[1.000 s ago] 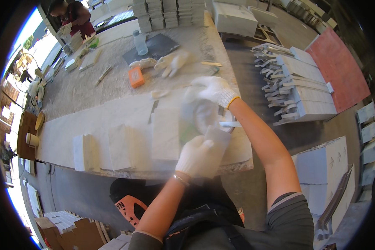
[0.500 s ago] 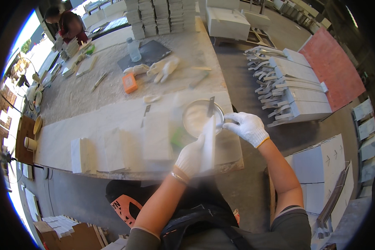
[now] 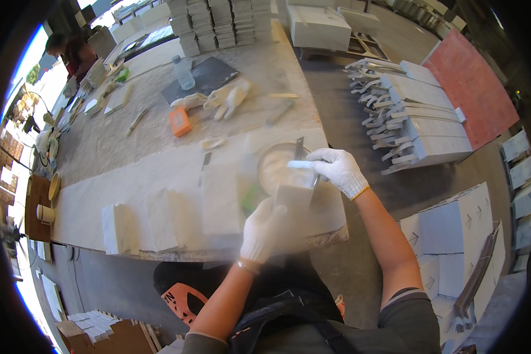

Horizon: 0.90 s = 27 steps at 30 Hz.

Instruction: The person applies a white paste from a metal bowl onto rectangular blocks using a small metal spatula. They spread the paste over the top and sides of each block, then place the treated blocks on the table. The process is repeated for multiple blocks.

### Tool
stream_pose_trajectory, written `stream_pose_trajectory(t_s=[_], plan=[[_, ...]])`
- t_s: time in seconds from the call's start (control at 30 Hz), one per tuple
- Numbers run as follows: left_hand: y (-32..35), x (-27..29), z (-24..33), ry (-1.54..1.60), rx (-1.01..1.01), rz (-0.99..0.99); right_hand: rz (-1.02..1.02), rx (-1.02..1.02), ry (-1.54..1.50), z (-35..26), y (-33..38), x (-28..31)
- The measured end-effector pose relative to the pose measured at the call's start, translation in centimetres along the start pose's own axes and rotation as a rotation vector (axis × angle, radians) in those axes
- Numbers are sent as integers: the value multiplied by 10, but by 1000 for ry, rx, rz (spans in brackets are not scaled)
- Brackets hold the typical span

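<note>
My left hand (image 3: 264, 229), in a white glove, holds a small pale stone tile (image 3: 293, 197) upright over the near edge of the dusty workbench (image 3: 159, 177). My right hand (image 3: 337, 168), also gloved, grips a putty knife (image 3: 304, 164) whose blade reaches over a round bowl of white paste (image 3: 276, 166). The bowl stands just behind the tile. Several pale stone tiles (image 3: 159, 219) lie in a row to the left along the bench's front edge. The left hand and tile are blurred by motion.
A clear bottle (image 3: 183, 72), an orange block (image 3: 180, 121) and spare white gloves (image 3: 224, 97) lie farther back. Stacked tiles (image 3: 218, 23) stand at the far end. Another person (image 3: 71, 50) works at the far left. Grey stone pieces (image 3: 413, 118) and a red slab (image 3: 469, 88) lie on the right.
My right hand came back from the far side of the bench to the bowl with the putty knife. My left hand lowered the tile toward the front edge.
</note>
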State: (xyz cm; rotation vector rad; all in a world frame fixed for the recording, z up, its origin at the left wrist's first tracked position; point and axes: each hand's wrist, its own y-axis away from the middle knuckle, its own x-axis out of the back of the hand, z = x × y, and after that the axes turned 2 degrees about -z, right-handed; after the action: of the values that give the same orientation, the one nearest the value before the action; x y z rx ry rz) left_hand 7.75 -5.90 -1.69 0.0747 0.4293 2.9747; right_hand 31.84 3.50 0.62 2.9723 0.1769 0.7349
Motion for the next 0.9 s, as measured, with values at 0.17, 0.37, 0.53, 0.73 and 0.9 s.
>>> stream_pose_trajectory(t_s=[0.17,0.37,0.53,0.73,0.9], plan=[[-3,-2,-6,-119,-47,-15,-97,-47,-105,5,-11,-10],[-2,-1,-4,-195,-53,-15,-104,-151,-285,-9,1,3],[0,-2,-1,-124,-44,-20,-57,-173,-305,-35,25,13],[2,-3,3,-130,-53,-6,-61,-196,-285,-57,42,15],[1,-4,5,-247,-40,13,-43,-169,-285,-61,50,11]])
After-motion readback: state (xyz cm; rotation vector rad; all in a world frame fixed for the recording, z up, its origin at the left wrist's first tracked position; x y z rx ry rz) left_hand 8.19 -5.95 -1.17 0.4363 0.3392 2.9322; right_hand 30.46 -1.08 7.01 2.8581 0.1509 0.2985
